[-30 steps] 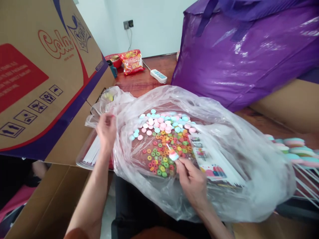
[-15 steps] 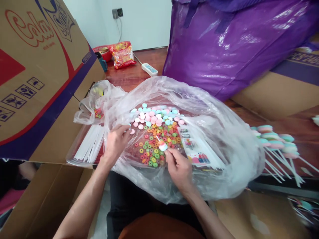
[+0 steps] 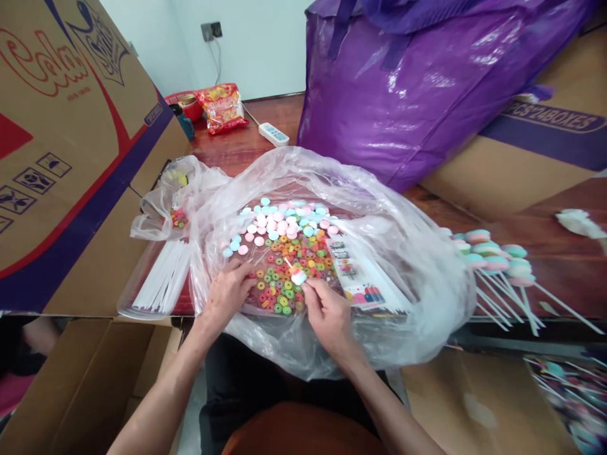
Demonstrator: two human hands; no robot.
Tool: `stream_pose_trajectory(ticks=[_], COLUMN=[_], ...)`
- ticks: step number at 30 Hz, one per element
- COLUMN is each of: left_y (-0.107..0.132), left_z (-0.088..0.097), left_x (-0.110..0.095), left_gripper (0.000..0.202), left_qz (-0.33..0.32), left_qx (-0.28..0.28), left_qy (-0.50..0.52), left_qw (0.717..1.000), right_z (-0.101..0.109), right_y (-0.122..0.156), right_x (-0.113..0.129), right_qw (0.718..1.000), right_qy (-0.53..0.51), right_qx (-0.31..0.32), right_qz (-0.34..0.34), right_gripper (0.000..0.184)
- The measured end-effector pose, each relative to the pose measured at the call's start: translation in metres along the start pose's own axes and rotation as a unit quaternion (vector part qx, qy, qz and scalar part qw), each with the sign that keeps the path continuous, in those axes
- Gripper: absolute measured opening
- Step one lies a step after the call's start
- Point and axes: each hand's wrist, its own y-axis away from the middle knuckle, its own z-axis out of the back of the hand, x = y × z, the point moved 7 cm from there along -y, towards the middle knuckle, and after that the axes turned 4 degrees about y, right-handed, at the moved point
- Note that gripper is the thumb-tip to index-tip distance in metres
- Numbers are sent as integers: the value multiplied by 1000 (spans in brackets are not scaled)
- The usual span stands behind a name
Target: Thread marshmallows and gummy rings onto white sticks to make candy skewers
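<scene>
My right hand pinches a small candy skewer, a short white stick end rising above an orange-yellow piece and a pale blue and white sweet. Left of it, my left hand reaches to the edge of a spread of colourful ring candies, fingers bent and slightly apart at the nearest rings. I see nothing held in it. Behind the rings lie pink, white and blue round sweets. All of these rest on a clear plastic bag spread over the table. A printed packet lies to the right.
White sticks lie in a clear tray at left. Finished candy skewers are piled at right, with more in a box below. A cola carton and a purple bag flank the table.
My left hand has moved from the round sweets down towards me, to the ring candies. More blue sweets now show where it was. The right hand still holds the skewer; the view shifted right.
</scene>
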Motion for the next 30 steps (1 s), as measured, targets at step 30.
stream_pose_trajectory(ticks=[30], left_y=[-21], left_z=[34], left_x=[12], left_gripper=[25], left_qz=[5], left_qx=[-97], left_qy=[-10], left_qw=[995], right_z=[-3], right_y=[3], right_x=[-2], right_qw=[1000], right_qy=[4], right_qx=[2], right_qz=[12], right_gripper=[19])
